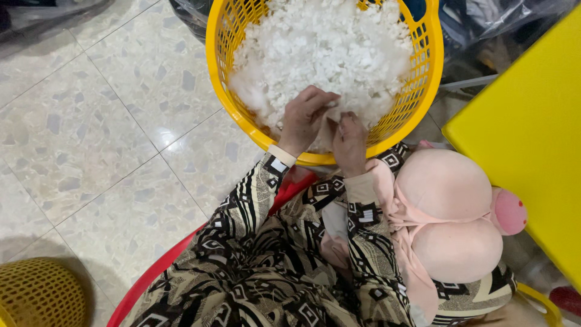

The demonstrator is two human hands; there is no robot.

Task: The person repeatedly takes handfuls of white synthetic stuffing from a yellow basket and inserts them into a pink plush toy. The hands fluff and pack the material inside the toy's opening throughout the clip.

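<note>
Speckled tile floor (pixel 91 121); yellow basket (pixel 423 72) heaped with white stuffing (pixel 321 48). Left hand (pixel 305 118) and right hand (pixel 350 142) pinched a pale fabric opening (pixel 330 124) at the near rim. Pink plush toy (pixel 448 212) rested on the lap. Risk: a loose grip could probably spill fluff.

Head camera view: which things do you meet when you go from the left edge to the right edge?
Woven olive basket → left hand → right hand → pink plush toy → yellow table.

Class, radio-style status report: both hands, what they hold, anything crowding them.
Left hand and right hand in yellow basket, gripping beige fabric piece amid white stuffing. Pink plush toy crowds right forearm.
</note>
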